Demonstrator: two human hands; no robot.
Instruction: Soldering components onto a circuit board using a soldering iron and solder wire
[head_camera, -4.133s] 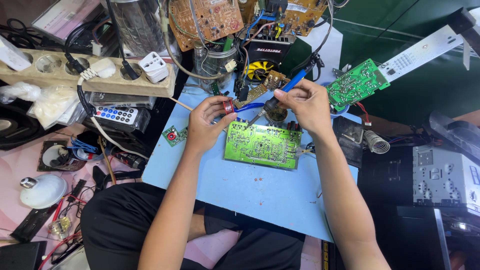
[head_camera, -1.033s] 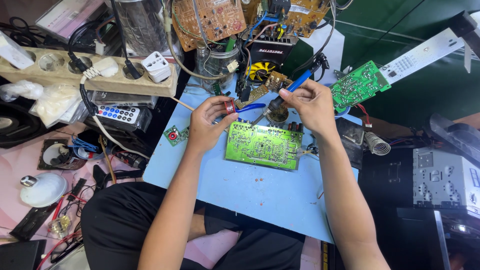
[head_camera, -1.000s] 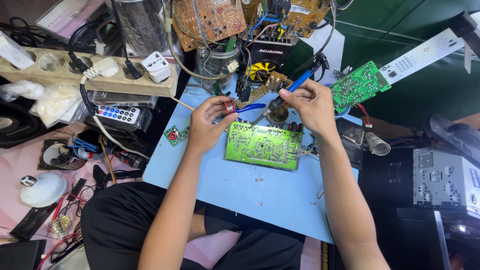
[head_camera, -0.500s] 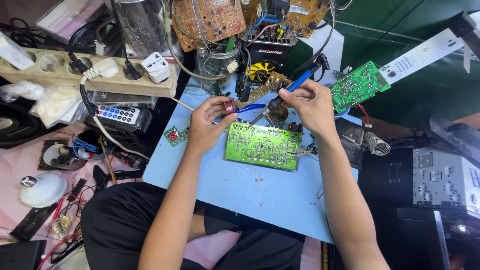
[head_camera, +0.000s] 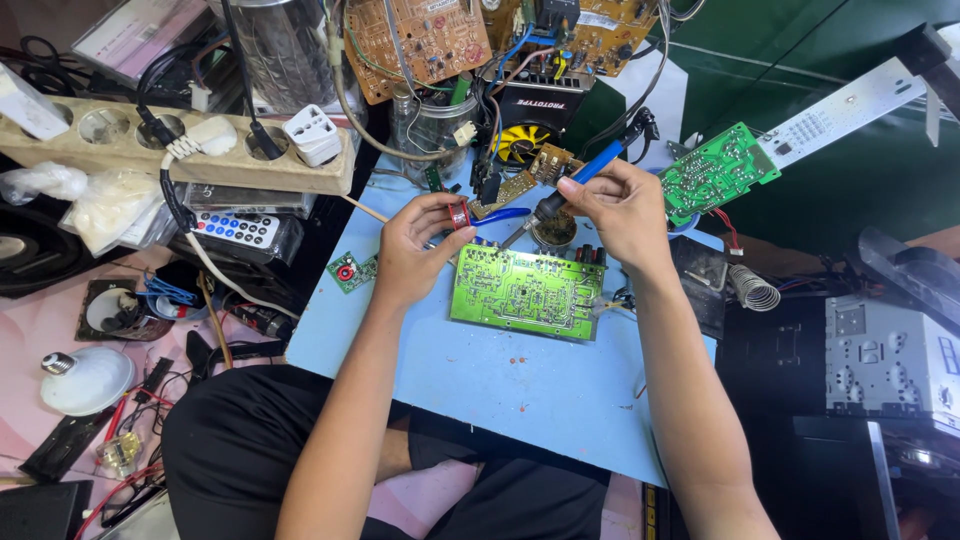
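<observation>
Pinched between the thumb and fingers of the right hand (head_camera: 622, 208) is a soldering iron (head_camera: 572, 183) with a blue handle; the grip is closed around the handle like a pen. The wrist is bent slightly downward, and the forearm runs back toward the near right corner of the table (head_camera: 520, 390). The iron's long axis is slanted: the handle end points up and away to the right, the metal tip points down and left, toward the far edge of the green circuit board (head_camera: 525, 293). Whether the tip touches the board cannot be told.

A small red spool (head_camera: 459, 215) is held by the left hand (head_camera: 412, 250), the grip closed on it between thumb and forefinger, just above the board's far left corner. The left forearm comes up from the near edge of the table, the wrist nearly straight.

The green circuit board is laid flat near the middle of the blue table, solder side up, its long axis running left to right, parallel to the far edge. A small round tin (head_camera: 553, 232) is seen just behind the board, under the right hand; what is in it cannot be made out. A glass jar (head_camera: 432, 128) is set at the far edge, its contents unclear. A tiny green board (head_camera: 352, 271) is placed near the left edge, and a second green board (head_camera: 718, 172) lies past the right hand.
</observation>
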